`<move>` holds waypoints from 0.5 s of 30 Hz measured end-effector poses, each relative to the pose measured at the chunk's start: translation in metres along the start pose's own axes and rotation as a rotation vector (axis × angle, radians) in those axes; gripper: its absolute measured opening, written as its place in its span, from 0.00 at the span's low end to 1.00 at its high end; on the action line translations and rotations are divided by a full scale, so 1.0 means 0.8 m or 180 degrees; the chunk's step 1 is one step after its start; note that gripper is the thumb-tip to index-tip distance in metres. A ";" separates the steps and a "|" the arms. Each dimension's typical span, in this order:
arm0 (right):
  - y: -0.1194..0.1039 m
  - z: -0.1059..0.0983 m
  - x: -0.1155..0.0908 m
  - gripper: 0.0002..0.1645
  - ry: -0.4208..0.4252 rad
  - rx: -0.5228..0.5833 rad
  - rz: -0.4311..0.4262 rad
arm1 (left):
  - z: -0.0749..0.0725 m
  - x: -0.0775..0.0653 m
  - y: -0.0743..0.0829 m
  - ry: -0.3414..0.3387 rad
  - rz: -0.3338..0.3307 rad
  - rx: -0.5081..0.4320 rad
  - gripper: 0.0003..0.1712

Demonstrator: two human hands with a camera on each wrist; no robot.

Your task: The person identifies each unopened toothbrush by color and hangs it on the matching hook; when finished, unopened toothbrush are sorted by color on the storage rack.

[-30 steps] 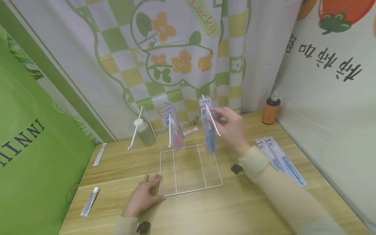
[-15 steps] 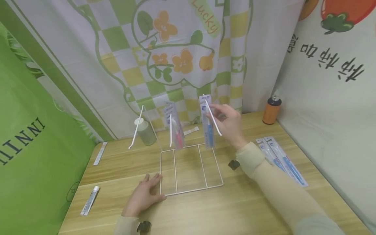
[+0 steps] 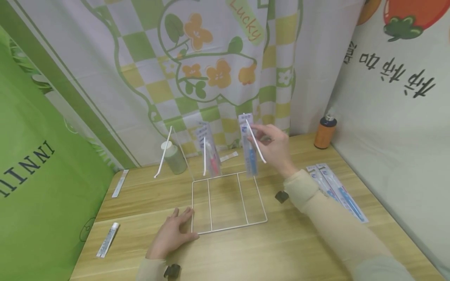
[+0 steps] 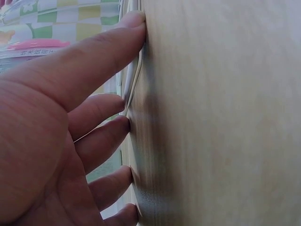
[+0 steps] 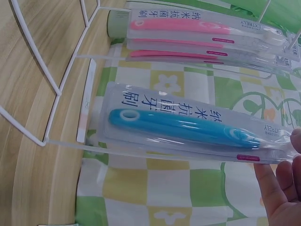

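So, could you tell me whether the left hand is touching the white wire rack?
Touching: the left wrist view shows the left hand with fingertips pressed against the white wire rack.

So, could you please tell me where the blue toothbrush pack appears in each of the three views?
Head: blue toothbrush pack hangs upper centre, at the right hand.
Left wrist: not in it.
Right wrist: lies across the middle, fingers at the right edge.
Shared landmark: the pink toothbrush pack beside it.

I see my right hand [image 5: 282,188] touching the end of a clear pack with a blue toothbrush [image 5: 188,129]. Clear packs with pink toothbrushes [image 5: 197,40] hang behind it, by the white wire rack [image 5: 61,75].
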State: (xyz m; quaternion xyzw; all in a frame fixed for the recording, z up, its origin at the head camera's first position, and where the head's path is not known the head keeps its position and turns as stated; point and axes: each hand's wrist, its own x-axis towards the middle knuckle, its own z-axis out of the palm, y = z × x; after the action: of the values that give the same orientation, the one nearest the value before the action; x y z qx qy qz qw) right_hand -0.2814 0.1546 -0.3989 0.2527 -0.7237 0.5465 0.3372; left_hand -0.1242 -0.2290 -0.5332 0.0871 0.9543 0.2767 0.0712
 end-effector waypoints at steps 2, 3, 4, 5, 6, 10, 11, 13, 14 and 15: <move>-0.001 0.000 -0.001 0.22 0.0015 -0.0014 -0.0013 | 0.000 0.000 0.001 0.0005 0.0007 0.0004 0.53; -0.002 0.000 -0.001 0.22 0.0031 -0.0031 -0.0024 | 0.000 0.000 0.001 0.0006 0.0010 0.0005 0.53; -0.002 0.000 -0.001 0.22 0.0050 -0.0045 -0.0046 | 0.000 0.000 0.001 0.0007 0.0014 0.0005 0.52; -0.002 0.000 -0.002 0.22 0.0061 -0.0054 -0.0070 | 0.000 0.000 0.001 0.0008 0.0017 0.0003 0.52; -0.001 0.000 -0.002 0.22 0.0067 -0.0060 -0.0089 | 0.000 0.000 0.001 0.0006 0.0019 0.0001 0.52; 0.004 -0.006 -0.005 0.22 0.0067 -0.0074 -0.0130 | 0.000 0.000 0.002 0.0013 0.0036 0.0003 0.52; 0.005 -0.008 -0.006 0.22 0.0055 -0.0052 -0.0105 | 0.000 0.000 0.002 0.0014 0.0037 0.0004 0.52; 0.008 -0.014 -0.010 0.22 0.0012 -0.0035 -0.0031 | -0.001 0.000 0.002 0.0018 0.0036 0.0003 0.52; 0.009 -0.017 -0.012 0.22 -0.0021 -0.0039 0.0042 | -0.001 -0.001 0.002 0.0019 0.0033 0.0002 0.52; 0.010 -0.021 -0.015 0.22 -0.0061 -0.0039 0.0123 | -0.001 -0.001 0.002 0.0016 0.0027 -0.0004 0.52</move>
State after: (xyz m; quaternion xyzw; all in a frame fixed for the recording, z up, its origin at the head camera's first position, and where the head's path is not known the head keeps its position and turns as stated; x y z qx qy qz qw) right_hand -0.2760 0.1730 -0.4098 0.2418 -0.7349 0.5461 0.3212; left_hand -0.1236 -0.2279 -0.5316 0.0905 0.9540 0.2778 0.0677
